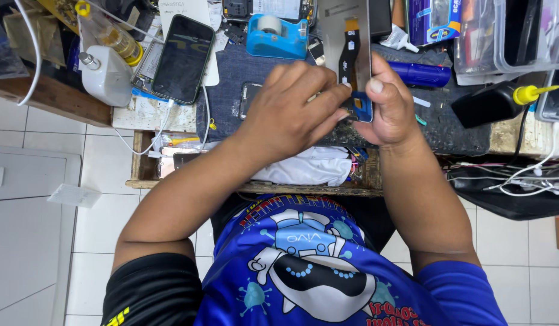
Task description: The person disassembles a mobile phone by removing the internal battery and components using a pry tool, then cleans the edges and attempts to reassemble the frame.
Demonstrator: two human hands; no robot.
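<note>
Phone display panel (350, 36), a slim grey assembly with a black flex ribbon running down its back, stands held over the dark work mat (448, 130), its lower end between the two hands and its upper end cut off by the frame edge. Right hand (389, 108) is closed around the panel's lower right edge, thumb pressed flat on the back beside the blue connector end (361, 107). Left hand (289, 108) lies across the panel's lower left, fingertips pinched at that connector; whether they grip a tool or only the ribbon cannot be told, since the knuckles cover the contact point. For this step, a steady support from the right hand and a light, level pull or press at the connector would seem best, since a thin ribbon is likely to crease or tear if twisted. Nearer the body, a white cloth (306, 169) lies in the open drawer. Farther off sit a dark phone (183, 59) on a white cable, a blue tape dispenser (277, 36), a blue cylinder (419, 73), and a black bottle with a yellow nozzle (493, 102). A second device under the left hand is mostly hidden.
</note>
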